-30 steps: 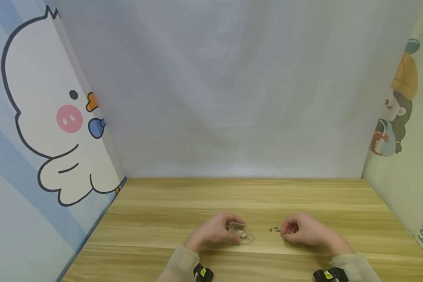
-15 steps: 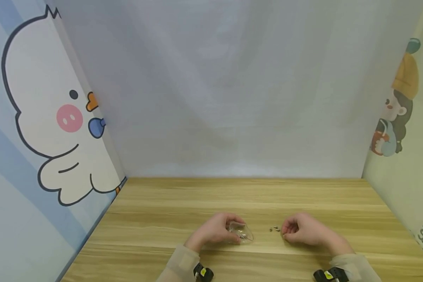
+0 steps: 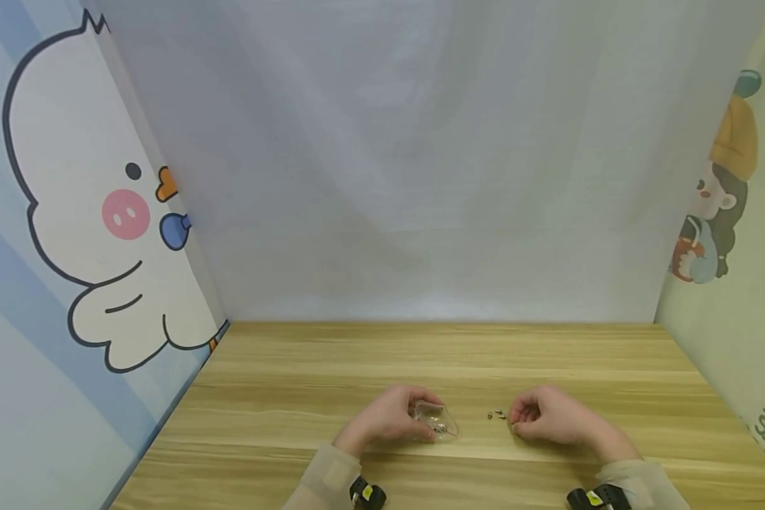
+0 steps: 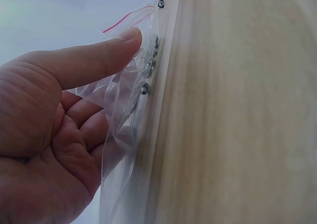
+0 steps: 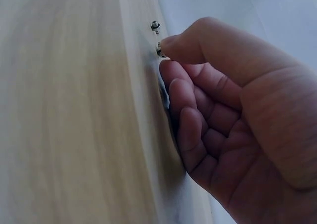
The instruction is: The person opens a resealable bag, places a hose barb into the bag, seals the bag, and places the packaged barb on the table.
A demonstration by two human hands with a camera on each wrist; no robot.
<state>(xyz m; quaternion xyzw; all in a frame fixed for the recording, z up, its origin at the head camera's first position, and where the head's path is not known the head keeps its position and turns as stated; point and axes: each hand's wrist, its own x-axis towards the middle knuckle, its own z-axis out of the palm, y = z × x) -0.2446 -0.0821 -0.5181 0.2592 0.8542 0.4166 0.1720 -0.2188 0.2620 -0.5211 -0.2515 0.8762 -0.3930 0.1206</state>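
A clear zip bag (image 3: 430,416) with a red seal line lies in my left hand (image 3: 392,416), gripped between thumb and fingers at its left side. Several small shiny metal pieces (image 4: 144,88) show in or behind the film of the bag in the left wrist view; they look like little screws or fittings. My right hand (image 3: 551,416) rests on the table with loosely curled fingers. Just left of its fingertips lie a few loose metal pieces (image 3: 499,413). One metal piece (image 5: 160,49) sits close against the thumb tip in the right wrist view; nothing is visibly held.
The wood-grain table (image 3: 331,354) runs back to a pale grey curtain (image 3: 421,177). A cartoon-printed panel (image 3: 70,177) borders it on the left, and another printed panel (image 3: 720,319) stands on the right. Both wrists carry small black devices.
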